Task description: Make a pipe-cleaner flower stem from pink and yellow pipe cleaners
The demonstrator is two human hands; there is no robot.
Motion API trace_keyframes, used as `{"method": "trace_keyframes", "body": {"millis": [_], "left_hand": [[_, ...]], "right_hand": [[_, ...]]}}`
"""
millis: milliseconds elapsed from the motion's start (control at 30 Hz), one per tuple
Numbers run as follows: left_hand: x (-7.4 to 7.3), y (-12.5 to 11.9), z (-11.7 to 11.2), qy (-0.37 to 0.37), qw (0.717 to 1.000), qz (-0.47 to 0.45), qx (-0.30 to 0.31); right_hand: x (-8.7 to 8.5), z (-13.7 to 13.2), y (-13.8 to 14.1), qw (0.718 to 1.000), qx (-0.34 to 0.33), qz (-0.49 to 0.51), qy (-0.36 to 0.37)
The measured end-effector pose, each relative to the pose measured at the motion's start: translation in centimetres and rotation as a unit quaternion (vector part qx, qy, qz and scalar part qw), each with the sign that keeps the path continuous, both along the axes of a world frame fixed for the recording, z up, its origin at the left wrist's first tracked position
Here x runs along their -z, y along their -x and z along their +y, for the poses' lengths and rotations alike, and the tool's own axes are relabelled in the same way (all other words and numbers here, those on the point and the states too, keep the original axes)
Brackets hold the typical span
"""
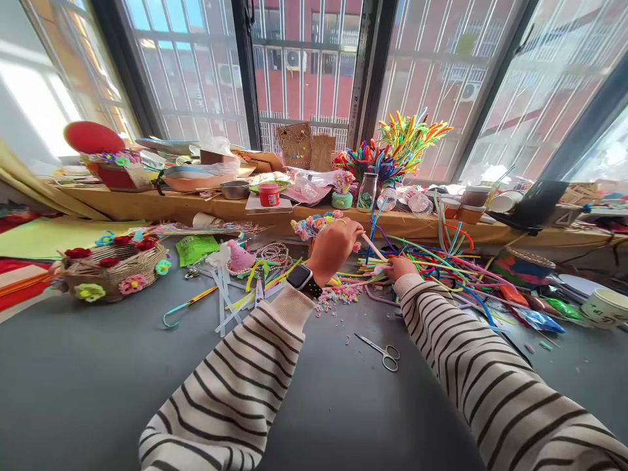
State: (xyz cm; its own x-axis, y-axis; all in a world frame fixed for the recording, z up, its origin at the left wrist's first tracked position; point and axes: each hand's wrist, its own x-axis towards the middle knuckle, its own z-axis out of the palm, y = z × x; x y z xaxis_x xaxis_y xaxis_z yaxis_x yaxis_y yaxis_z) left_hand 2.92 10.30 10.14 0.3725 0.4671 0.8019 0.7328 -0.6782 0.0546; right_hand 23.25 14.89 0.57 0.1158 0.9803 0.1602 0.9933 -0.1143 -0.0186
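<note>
Slanting between the person's two hands, a slim, straight, pale-pink stem [375, 248] sits above the far part of the matte grey counter [196, 399], its upper end at the left hand [338, 242] and its lower end at the right hand [402, 267]. The left grip is pinched closed on the upper end, the wrist wearing a black-faced smartwatch [305, 282] (its strap dark too). The right grip is closed around the lower end, though the fingers are partly hidden by the hand itself.

Just below and between the hands lies a loose scatter of tiny pink and yellow fuzzy clippings [338, 296]. Nearer the person, a small pair of silver metal scissors [387, 356] rests with its blades pointing away to the left. Beyond and beside the right hand spreads a tangled heap of long multicoloured fuzzy stems [441, 261]. To the left of the left forearm lie flat translucent white strips [224, 294], near a fuzzy pink cone-shaped piece [239, 256].
</note>
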Motion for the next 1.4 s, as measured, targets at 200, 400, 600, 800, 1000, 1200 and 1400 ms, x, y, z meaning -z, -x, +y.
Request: {"method": "trace_keyframes", "body": {"millis": [200,400,600,800,1000,1200,1400], "left_hand": [[-5.2,3.9,-4.5,-0.106,0.981,-0.159,0.039],[-5.2,7.0,-6.8,0.024,0.898,-0.421,0.125],[1.6,6.7,-7.2,0.417,0.764,-0.442,0.217],[7.8,5.6,-8.1,0.513,0.758,-0.338,0.220],[9.3,5.5,-8.4,0.448,0.848,-0.173,0.223],[9.1,5.3,-8.9,0.475,0.841,-0.122,0.229],[7.5,7.1,-8.4,0.595,0.753,-0.060,0.274]], "right_hand": [[-0.6,-1.0,0.2,1.000,0.003,0.013,-0.020],[-3.4,-3.7,1.2,0.987,-0.063,0.101,-0.105],[-4.2,-10.6,7.3,0.846,-0.246,0.469,-0.059],[-1.7,-14.0,11.3,0.663,-0.157,0.721,-0.124],[1.6,-14.1,11.4,0.665,-0.099,0.734,-0.096],[1.3,-14.6,10.6,0.668,-0.098,0.732,-0.094],[0.4,-14.2,7.2,0.592,-0.016,0.774,-0.222]]}}
